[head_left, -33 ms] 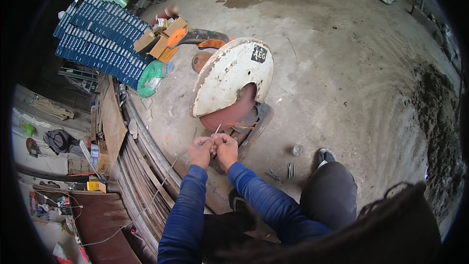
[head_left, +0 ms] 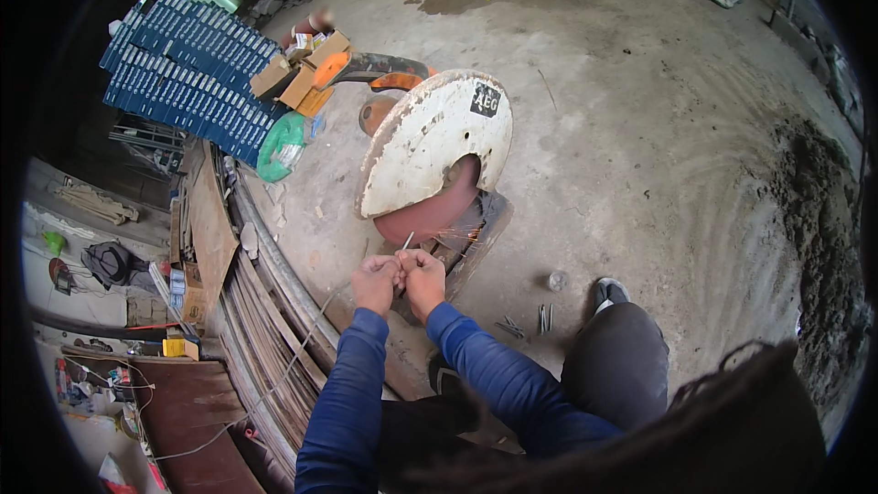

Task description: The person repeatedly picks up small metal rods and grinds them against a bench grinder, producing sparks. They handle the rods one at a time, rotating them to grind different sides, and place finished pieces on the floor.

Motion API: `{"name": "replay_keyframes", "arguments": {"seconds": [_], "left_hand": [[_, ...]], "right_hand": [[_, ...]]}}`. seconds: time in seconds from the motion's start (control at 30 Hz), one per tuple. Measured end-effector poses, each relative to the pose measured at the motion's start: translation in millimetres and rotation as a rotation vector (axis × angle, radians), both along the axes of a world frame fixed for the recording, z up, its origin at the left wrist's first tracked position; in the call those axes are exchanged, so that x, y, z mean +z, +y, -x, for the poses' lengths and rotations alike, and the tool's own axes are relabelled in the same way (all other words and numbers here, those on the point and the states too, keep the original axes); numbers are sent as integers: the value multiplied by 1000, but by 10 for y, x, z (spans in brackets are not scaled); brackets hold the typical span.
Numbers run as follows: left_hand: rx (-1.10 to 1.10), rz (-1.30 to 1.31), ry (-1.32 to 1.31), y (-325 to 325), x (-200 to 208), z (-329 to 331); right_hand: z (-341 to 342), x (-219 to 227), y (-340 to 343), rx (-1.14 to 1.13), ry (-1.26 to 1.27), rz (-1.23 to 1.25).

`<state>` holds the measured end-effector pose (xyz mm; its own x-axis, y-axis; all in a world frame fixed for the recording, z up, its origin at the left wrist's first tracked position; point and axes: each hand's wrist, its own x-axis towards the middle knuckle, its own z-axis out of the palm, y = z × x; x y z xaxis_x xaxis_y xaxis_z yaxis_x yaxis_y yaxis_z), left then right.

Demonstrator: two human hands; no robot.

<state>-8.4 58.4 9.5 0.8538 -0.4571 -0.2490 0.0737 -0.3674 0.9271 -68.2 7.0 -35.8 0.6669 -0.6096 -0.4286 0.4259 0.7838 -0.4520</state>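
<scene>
My left hand and right hand are pinching a thin rod, its tip poking out at 12 o'clock beside the reddish disc, sparks at 2. If my pinch slips, the disc could probably kick it or nick me.

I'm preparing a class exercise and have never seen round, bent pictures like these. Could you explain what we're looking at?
There is no robot here: a person works with bare hands. A wide fisheye camera on the head looks down, so straight edges bend.

The left hand and right hand meet, fingers pinched around a thin metal rod. Its tip is close to a reddish disc under a worn white guard; contact is hard to judge. Orange sparks show beside the disc.

On the concrete floor, to the right, lie loose metal pieces and a small round object.
</scene>
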Motion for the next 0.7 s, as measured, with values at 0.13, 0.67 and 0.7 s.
{"name": "replay_keyframes", "arguments": {"seconds": [0.13, 0.67, 0.7], "left_hand": [[6, -2, -6, -8, -3, -27], [22, 20, -27, -97, 35, -67], [26, 22, -30, -99, 38, -67]], "right_hand": [[-46, -24, -4, -1, -1, -12], [-150, -19, -58, -7, 10, -14], [-153, -15, -56, -15, -11, -18]]}}
